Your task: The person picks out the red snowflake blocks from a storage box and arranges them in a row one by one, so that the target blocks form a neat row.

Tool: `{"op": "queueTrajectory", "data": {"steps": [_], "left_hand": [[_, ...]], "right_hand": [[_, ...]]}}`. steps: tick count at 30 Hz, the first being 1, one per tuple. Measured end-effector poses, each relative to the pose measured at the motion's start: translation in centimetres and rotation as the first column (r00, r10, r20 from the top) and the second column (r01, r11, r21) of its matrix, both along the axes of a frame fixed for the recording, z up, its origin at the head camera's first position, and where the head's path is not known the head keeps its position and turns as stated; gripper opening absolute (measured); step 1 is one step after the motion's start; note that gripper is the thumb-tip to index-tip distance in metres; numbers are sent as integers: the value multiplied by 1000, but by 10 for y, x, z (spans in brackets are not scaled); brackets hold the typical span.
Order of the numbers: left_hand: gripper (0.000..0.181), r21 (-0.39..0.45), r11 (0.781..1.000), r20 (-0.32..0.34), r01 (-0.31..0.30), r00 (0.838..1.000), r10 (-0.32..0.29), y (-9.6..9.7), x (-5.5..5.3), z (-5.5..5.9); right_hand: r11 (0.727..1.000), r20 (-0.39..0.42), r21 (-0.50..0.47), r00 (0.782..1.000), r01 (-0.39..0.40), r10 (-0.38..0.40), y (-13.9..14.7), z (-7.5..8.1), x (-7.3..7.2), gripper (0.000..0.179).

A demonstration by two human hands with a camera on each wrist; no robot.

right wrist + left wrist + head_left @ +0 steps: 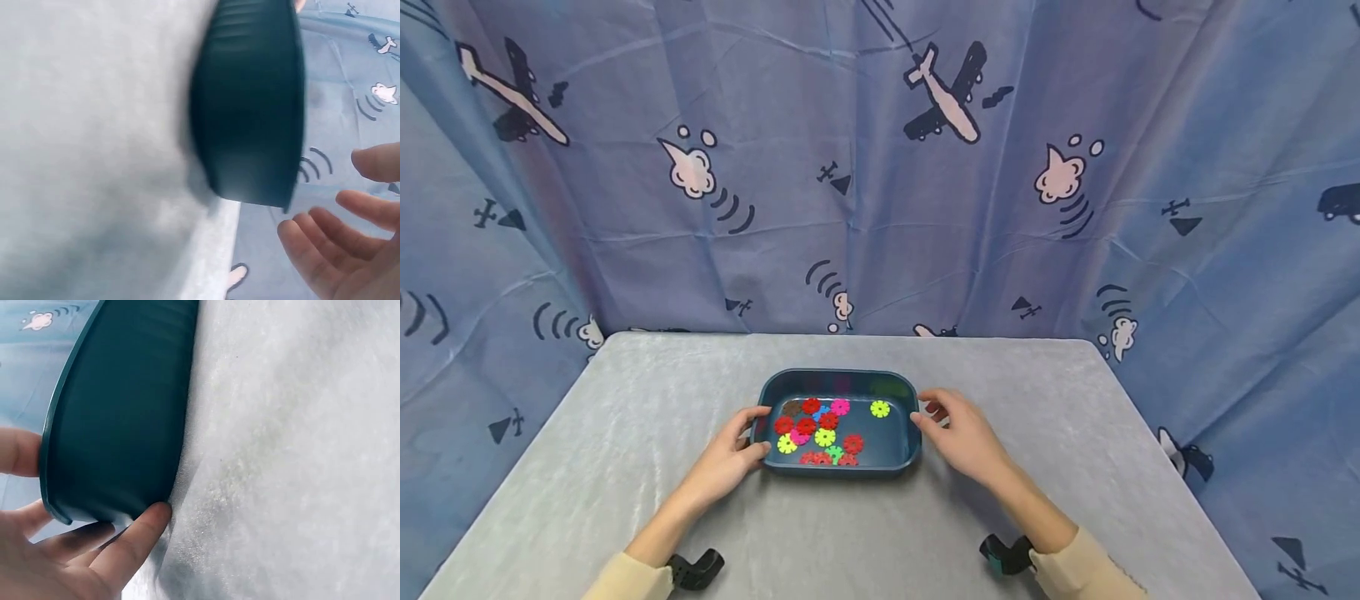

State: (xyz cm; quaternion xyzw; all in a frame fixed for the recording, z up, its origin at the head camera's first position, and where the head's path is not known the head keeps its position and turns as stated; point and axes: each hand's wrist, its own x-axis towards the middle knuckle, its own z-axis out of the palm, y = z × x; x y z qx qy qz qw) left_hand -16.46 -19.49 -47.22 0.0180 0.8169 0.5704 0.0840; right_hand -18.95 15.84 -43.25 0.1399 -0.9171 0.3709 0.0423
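A dark teal plastic tray [880, 440] sits on the table with small snowflake-shaped plastic discs inside. Most discs, in red, pink, yellow, green, blue and brown, crowd its left half; one yellow disc [880, 408] lies apart toward the right. My left hand [730, 457] holds the tray's left end. In the left wrist view its thumb is at the rim and its other fingers lie against the end wall [112, 450]. Beside the right end is my right hand [958, 435], its fingers loosely bent. The right wrist view shows a gap between those fingers [300, 240] and the tray.
A pale grey cloth covers the table [835, 542]. Behind and at both sides hangs a blue curtain [790, 183] printed with planes and clouds. Dark wrist-worn devices, one by the left sleeve [698, 570] and one by the right [1006, 555], hang over the table.
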Motion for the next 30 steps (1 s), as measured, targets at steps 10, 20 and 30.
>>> {"op": "queueTrajectory", "data": {"steps": [10, 20, 30], "left_hand": [[52, -93, 996, -7, 1, 1000, -2, -2, -1, 4], [56, -73, 997, 17, 36, 999, -35, -4, -12, 2], [54, -81, 996, 28, 45, 999, -43, -6, -16, 2]], "right_hand": [[983, 53, -47, 983, -175, 178, -24, 15, -10, 23], [948, 170, -16, 933, -319, 317, -50, 8, -32, 23], [936, 229, 92, 922, -339, 312, -65, -2, -46, 29]]}}
